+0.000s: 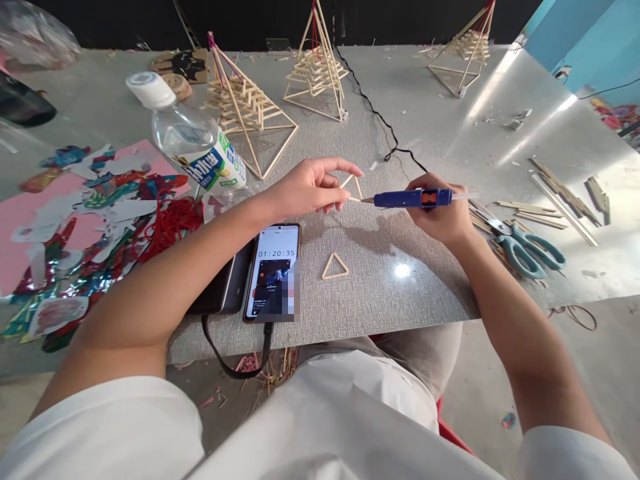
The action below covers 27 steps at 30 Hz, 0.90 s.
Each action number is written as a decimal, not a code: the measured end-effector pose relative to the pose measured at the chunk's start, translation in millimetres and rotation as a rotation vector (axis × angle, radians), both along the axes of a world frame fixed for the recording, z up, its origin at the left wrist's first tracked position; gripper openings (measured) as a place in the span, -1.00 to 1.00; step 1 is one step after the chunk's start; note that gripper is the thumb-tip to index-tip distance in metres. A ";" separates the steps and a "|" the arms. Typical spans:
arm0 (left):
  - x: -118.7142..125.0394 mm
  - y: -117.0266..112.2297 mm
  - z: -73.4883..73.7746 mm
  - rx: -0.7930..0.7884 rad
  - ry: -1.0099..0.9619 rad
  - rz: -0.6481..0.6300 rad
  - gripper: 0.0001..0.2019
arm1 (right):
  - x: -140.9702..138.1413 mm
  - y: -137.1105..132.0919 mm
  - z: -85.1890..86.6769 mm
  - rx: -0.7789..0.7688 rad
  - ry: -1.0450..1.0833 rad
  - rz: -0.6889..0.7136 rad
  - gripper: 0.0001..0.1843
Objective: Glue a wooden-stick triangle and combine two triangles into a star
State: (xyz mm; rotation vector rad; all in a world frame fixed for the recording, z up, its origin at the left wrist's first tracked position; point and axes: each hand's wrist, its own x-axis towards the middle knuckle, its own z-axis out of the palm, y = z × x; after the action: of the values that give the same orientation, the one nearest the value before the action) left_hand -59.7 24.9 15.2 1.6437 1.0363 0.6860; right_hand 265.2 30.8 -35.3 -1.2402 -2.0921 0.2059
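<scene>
My left hand [320, 187] pinches a small triangle of thin wooden sticks [358, 187], holding it above the table. In my right hand [443, 217] is a blue hot glue gun [413, 198], with a clear glue stick jutting from its back end. The gun's nozzle points left and meets a corner of the held triangle, or comes very near it; I cannot tell which. Below my hands a second small stick triangle [335, 266] lies flat on the grey table [380, 293].
Stick pyramids [260, 120] stand toward the back, and a black cord [375, 113] runs there. Left are a plastic bottle [195, 140], a phone [273, 273] wired to a power bank, and coloured scraps [100, 227]. Scissors [525, 250] and loose sticks [565, 190] lie right.
</scene>
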 end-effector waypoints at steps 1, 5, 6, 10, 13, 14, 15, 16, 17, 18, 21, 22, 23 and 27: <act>0.1 -0.1 0.0 0.005 0.000 -0.004 -0.50 | -0.2 -0.2 -0.1 -0.001 -0.006 0.000 -0.82; 0.6 -1.5 0.5 0.025 0.005 -0.021 -0.50 | -0.5 -0.5 -0.9 -0.003 -0.030 0.000 -0.81; 0.7 -2.0 0.5 0.033 0.008 -0.026 -0.50 | -0.6 -0.4 -1.4 -0.002 -0.034 -0.001 -0.80; 0.8 -3.0 0.0 0.060 0.030 -0.043 -0.49 | -1.8 -0.4 -3.4 0.036 -0.070 -0.031 -0.77; 0.7 -2.8 -1.3 0.086 0.063 -0.052 -0.49 | -4.4 -2.5 -3.7 0.078 -0.110 -0.051 -0.77; 0.6 -2.7 -1.8 0.098 0.073 -0.056 -0.49 | -5.5 -3.5 -3.5 0.087 -0.121 -0.051 -0.77; 0.5 -2.5 -2.3 0.111 0.083 -0.060 -0.49 | -6.5 -4.5 -3.3 0.093 -0.131 -0.050 -0.76; 0.4 -2.4 -2.8 0.124 0.094 -0.065 -0.49 | -7.4 -5.3 -3.1 0.096 -0.139 -0.046 -0.76; 0.4 -2.3 -3.0 0.137 0.104 -0.067 -0.49 | -8.1 -5.9 -2.9 0.095 -0.144 -0.042 -0.75; 0.3 -2.3 -3.2 0.149 0.114 -0.068 -0.49 | -8.7 -6.4 -2.8 0.092 -0.147 -0.038 -0.75; 0.0 -2.7 -2.7 0.170 0.138 -0.069 -0.47 | -8.9 -6.5 -2.9 0.088 -0.142 -0.033 -0.74; -0.1 -2.9 -2.4 0.174 0.142 -0.069 -0.46 | -8.8 -6.4 -2.9 0.087 -0.139 -0.033 -0.74; -0.2 -3.0 -2.1 0.178 0.145 -0.070 -0.45 | -8.6 -6.3 -2.8 0.086 -0.138 -0.033 -0.75; -0.2 -2.6 -1.4 0.188 0.153 -0.077 -0.44 | -8.5 -7.2 -1.0 0.094 -0.139 -0.029 -0.75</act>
State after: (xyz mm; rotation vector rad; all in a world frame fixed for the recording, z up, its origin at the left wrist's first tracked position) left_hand -60.0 22.3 13.8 1.9133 1.0356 0.6291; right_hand 256.6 23.6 -36.3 -1.2584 -2.1740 0.0079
